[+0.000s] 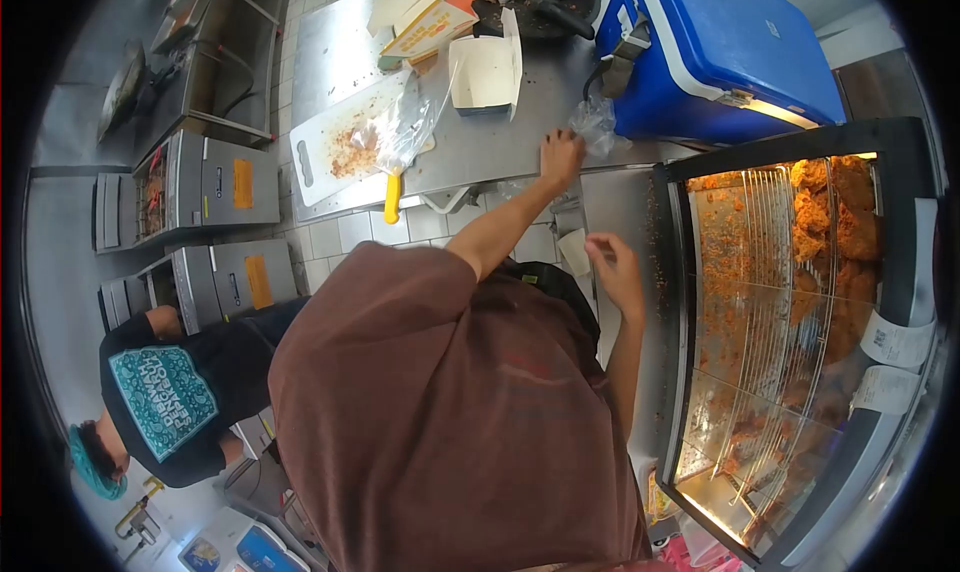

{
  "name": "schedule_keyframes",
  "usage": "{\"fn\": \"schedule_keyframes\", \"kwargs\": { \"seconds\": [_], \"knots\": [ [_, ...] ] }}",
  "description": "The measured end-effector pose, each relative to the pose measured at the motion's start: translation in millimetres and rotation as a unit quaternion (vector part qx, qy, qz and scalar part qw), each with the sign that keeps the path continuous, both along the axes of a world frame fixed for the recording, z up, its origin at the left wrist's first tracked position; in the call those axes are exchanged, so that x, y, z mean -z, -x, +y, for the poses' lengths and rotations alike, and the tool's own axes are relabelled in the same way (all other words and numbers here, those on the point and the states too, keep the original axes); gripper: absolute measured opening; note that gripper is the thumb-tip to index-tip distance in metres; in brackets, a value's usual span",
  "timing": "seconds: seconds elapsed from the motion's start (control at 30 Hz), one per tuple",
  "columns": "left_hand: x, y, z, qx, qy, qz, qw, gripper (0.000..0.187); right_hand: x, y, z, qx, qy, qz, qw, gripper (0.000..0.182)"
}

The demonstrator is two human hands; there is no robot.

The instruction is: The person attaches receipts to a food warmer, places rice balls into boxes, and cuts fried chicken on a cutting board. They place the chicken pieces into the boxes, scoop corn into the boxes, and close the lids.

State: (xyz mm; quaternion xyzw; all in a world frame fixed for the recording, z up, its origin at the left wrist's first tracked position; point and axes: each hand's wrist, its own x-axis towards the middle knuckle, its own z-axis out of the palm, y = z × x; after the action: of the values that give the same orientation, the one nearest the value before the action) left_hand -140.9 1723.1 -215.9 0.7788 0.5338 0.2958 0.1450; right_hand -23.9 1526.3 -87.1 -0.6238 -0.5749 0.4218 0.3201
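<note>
My left hand (562,156) reaches to the front edge of the steel table (490,152), fingers down and slightly apart, beside a crumpled clear plastic bag (597,124). My right hand (618,270) is raised between the table and the glass food warmer (770,342), its fingers bent and apart, with nothing visible in it. Beyond my left hand stands an open white-lined box (482,75). Left of it, a white cutting board (345,147) with brown crumbs carries a clear plastic bag (410,122) and a yellow-handled tool (393,197), whose handle overhangs the edge.
A blue cooler box (730,52) stands at the back right. Fried pieces (825,207) sit on racks in the warmer. Printed cartons (430,30) and a dark pan (540,17) are at the table's back. A co-worker (190,392) bends by the fryers (235,187) at left.
</note>
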Motion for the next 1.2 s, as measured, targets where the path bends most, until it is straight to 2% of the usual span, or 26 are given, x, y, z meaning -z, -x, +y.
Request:
{"fn": "schedule_keyframes", "kwargs": {
  "seconds": [0.07,0.1,0.13,0.17,0.2,0.27,0.37,0.4,0.43,0.47,0.53,0.57,0.63,0.67,0.7,0.73,0.77,0.83,0.87,0.9,0.97,1.0,1.07,1.1,1.17,1.2],
  "knots": [
    [-3.5,-11.2,4.1,-0.070,0.025,-0.011,0.997,0.019,36.1,-6.4,20.8,0.082,0.016,0.087,0.993,0.029],
    [-16.5,-9.8,4.7,-0.031,0.154,-0.210,0.965,0.015,40.2,-6.8,36.5,0.080,0.010,0.086,0.993,0.029],
    [-28.6,-6.0,2.3,0.013,0.276,-0.393,0.877,0.019,43.8,-2.4,50.2,0.179,0.050,0.126,0.974,0.032],
    [-39.0,-0.1,-6.8,0.015,0.275,-0.389,0.879,0.019,48.3,3.5,60.8,0.277,0.093,0.167,0.942,0.036],
    [-46.3,7.1,-20.8,0.067,0.266,-0.408,0.871,0.019,54.9,9.1,72.0,0.279,0.094,0.171,0.940,0.036],
    [-57.4,22.6,-40.7,0.119,0.257,-0.424,0.860,0.020,63.5,18.5,95.7,0.386,0.018,0.259,0.885,0.034],
    [-75.3,37.7,-66.3,0.084,0.267,-0.467,0.839,0.019,65.6,21.1,105.4,0.364,-0.007,0.227,0.903,0.027],
    [-95.7,37.8,-80.6,-0.032,0.117,-0.421,0.899,0.019,65.6,20.3,102.6,0.353,-0.012,0.229,0.907,0.027],
    [-109.8,41.0,-89.1,-0.151,-0.029,-0.357,0.921,0.020,59.7,22.6,102.1,0.328,-0.035,0.153,0.932,0.024],
    [-113.9,46.7,-94.5,-0.162,-0.033,-0.358,0.919,0.020,52.1,25.9,103.4,0.298,-0.059,0.077,0.950,0.022],
    [-118.9,58.4,-101.5,0.106,0.013,-0.313,0.944,0.025,38.2,35.2,104.6,0.272,-0.095,0.070,0.955,0.019],
    [-114.8,60.1,-101.1,0.094,0.010,-0.313,0.945,0.025,32.2,42.5,102.1,0.259,-0.127,0.063,0.956,0.017],
    [-94.3,59.3,-90.2,-0.023,0.229,-0.271,0.935,0.025,21.4,56.9,100.4,0.204,-0.197,0.013,0.959,0.015],
    [-83.7,61.8,-82.8,-0.031,0.224,-0.274,0.935,0.025,17.6,63.7,99.8,0.164,-0.268,-0.039,0.949,0.014],
    [-76.0,63.1,-74.8,-0.020,0.318,-0.499,0.806,0.027,18.1,70.2,97.9,0.154,-0.273,-0.038,0.949,0.014],
    [-70.1,63.8,-65.5,0.000,0.387,-0.686,0.617,0.030,17.2,78.0,96.7,0.139,-0.234,-0.032,0.962,0.013],
    [-73.0,67.6,-58.0,0.001,0.378,-0.691,0.616,0.030,17.4,85.0,95.9,0.123,-0.196,-0.027,0.973,0.012],
    [-81.3,85.4,-47.6,0.024,0.415,-0.796,0.439,0.052,17.4,97.3,93.2,0.119,-0.185,-0.049,0.974,0.010],
    [-91.6,95.2,-48.3,0.069,0.437,-0.758,0.479,0.072,14.0,103.3,91.1,0.091,-0.194,-0.072,0.974,0.011],
    [-100.4,98.6,-50.1,0.071,0.430,-0.761,0.481,0.072,11.2,110.3,92.9,0.062,-0.204,-0.096,0.972,0.013],
    [-113.0,104.3,-55.6,0.008,0.333,-0.717,0.612,0.081,9.5,124.3,99.2,0.049,-0.218,-0.092,0.970,0.016],
    [-103.4,112.5,-51.3,0.009,0.331,-0.717,0.613,0.081,7.6,130.0,100.6,0.018,-0.208,-0.083,0.974,0.016],
    [-82.3,135.9,-40.8,-0.064,0.339,-0.767,0.541,0.097,7.4,145.7,104.4,-0.011,-0.200,-0.074,0.977,0.015],
    [-90.3,146.6,-44.9,-0.062,0.338,-0.768,0.541,0.097,8.6,156.1,107.2,-0.040,-0.208,-0.065,0.975,0.014],
    [-104.7,167.6,-57.3,0.018,0.293,-0.853,0.432,0.104,5.7,176.4,114.9,-0.071,-0.222,-0.059,0.971,0.014],
    [-101.7,179.3,-55.6,-0.054,0.271,-0.854,0.441,0.105,0.2,186.7,116.8,-0.122,-0.204,-0.042,0.971,0.013]
  ]
}}
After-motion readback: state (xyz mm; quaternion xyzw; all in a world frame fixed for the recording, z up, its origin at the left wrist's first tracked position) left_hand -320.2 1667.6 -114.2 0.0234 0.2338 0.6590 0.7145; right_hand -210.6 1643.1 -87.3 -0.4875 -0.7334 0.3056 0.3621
